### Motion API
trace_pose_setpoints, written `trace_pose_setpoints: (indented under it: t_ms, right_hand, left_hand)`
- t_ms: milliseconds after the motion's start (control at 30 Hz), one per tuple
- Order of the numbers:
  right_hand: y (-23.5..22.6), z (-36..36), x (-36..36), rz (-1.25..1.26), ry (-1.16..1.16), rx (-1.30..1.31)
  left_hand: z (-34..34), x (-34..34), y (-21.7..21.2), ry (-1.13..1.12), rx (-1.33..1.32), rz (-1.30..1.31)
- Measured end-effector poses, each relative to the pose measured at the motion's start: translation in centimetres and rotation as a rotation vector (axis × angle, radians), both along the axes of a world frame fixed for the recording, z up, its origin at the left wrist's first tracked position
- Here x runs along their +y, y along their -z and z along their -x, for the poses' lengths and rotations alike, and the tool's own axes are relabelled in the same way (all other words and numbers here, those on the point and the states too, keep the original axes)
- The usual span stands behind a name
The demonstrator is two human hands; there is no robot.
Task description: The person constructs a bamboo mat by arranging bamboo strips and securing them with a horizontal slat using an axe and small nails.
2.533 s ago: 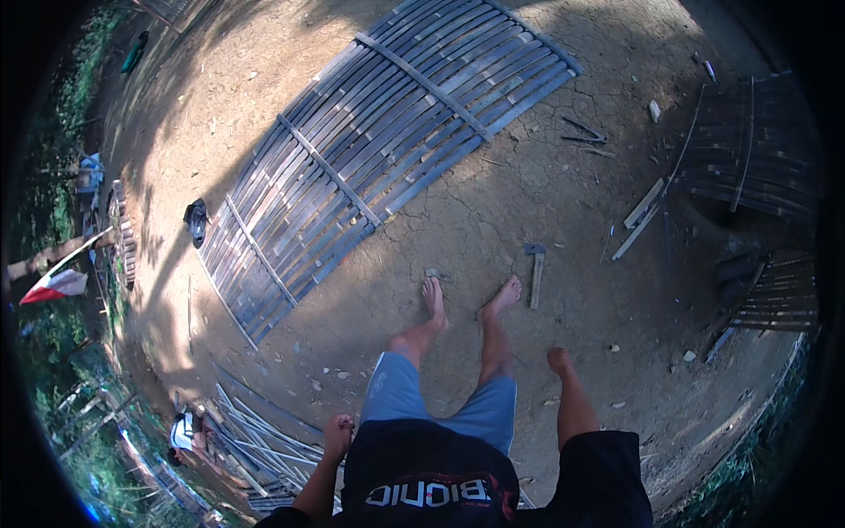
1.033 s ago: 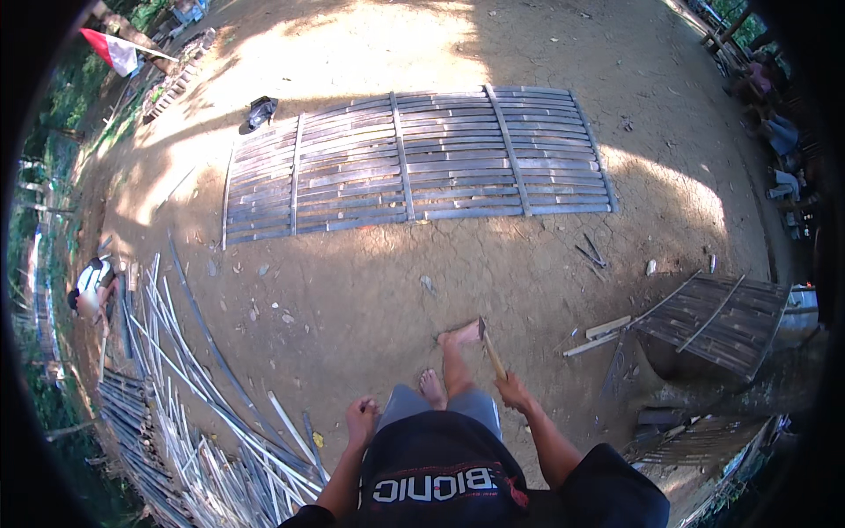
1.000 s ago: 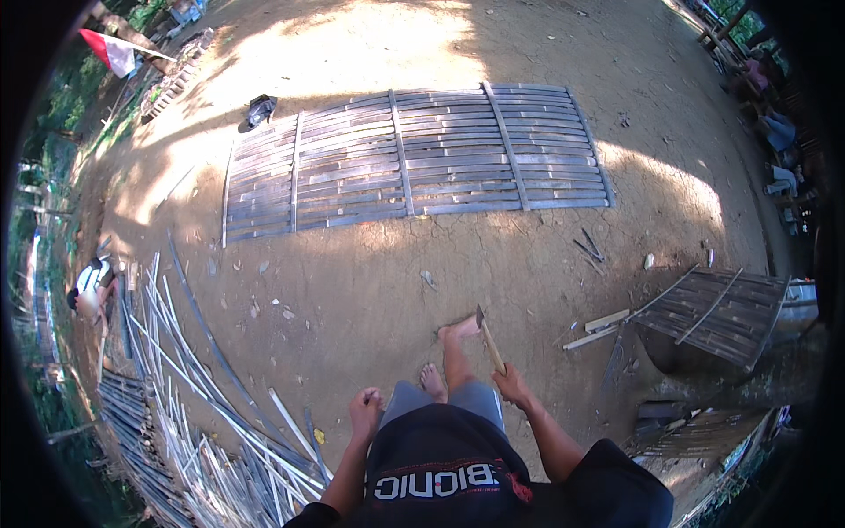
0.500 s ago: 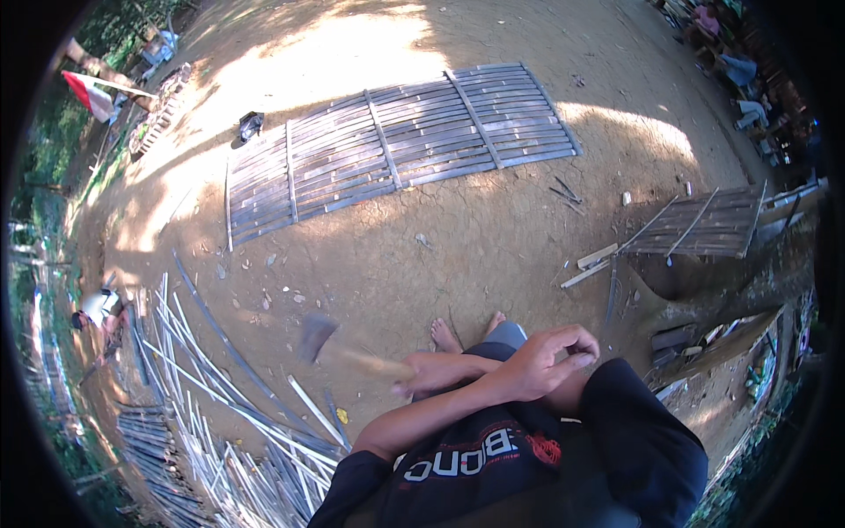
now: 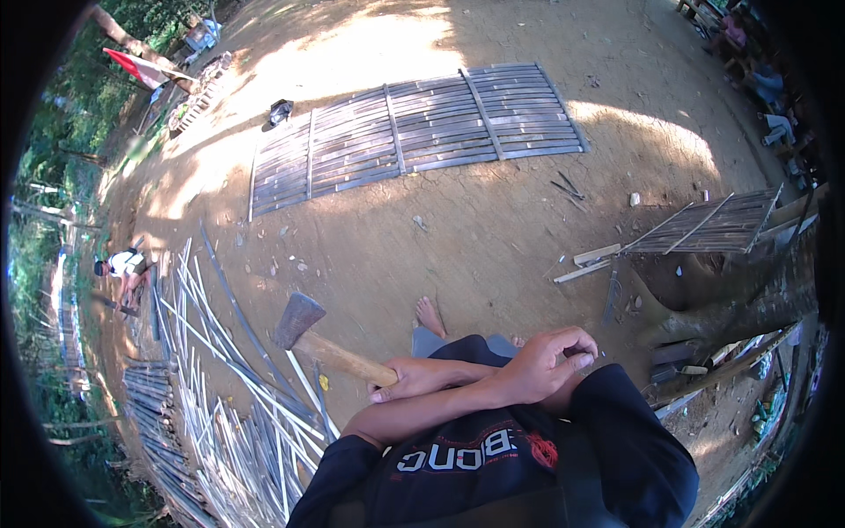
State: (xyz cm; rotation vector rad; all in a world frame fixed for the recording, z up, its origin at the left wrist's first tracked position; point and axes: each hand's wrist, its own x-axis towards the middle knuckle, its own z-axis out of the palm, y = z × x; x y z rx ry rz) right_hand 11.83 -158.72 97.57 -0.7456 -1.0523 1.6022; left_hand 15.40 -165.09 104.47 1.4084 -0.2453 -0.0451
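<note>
My right hand (image 5: pixel 414 378) reaches across my body to the left and grips the wooden handle (image 5: pixel 345 359) of an axe. Its dark metal head (image 5: pixel 297 319) hangs over the dirt, next to the split bamboo strips (image 5: pixel 220 387). My left forearm crosses over the right one. My left hand (image 5: pixel 546 361) rests with curled fingers by my right dark sleeve (image 5: pixel 616 422), and I see nothing in it. One bare foot (image 5: pixel 429 315) shows on the ground below my hands.
A large woven bamboo panel (image 5: pixel 414 123) lies flat farther out. A smaller panel (image 5: pixel 713 224) leans by a tree base (image 5: pixel 731 308) on the right, with wood offcuts (image 5: pixel 588 262) nearby. A person (image 5: pixel 123 264) crouches at the left; others sit at the top right (image 5: pixel 757 79).
My right hand swung the axe from my right side across to the left. My left arm crossed over to the right, and my view turned slightly.
</note>
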Motion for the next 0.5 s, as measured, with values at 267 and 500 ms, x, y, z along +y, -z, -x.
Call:
trace_pose_setpoints:
  t_ms: [267,500]
  right_hand:
    - [-0.7,2.2,-11.6,-0.052,-0.022,0.168]
    - [-2.9,4.2,-15.7,-0.029,-0.079,0.137]
  left_hand:
    - [0.6,-12.9,-1.9,0.001,0.008,-0.037]
    - [3.1,-16.0,-2.4,-0.156,-0.024,-0.074]
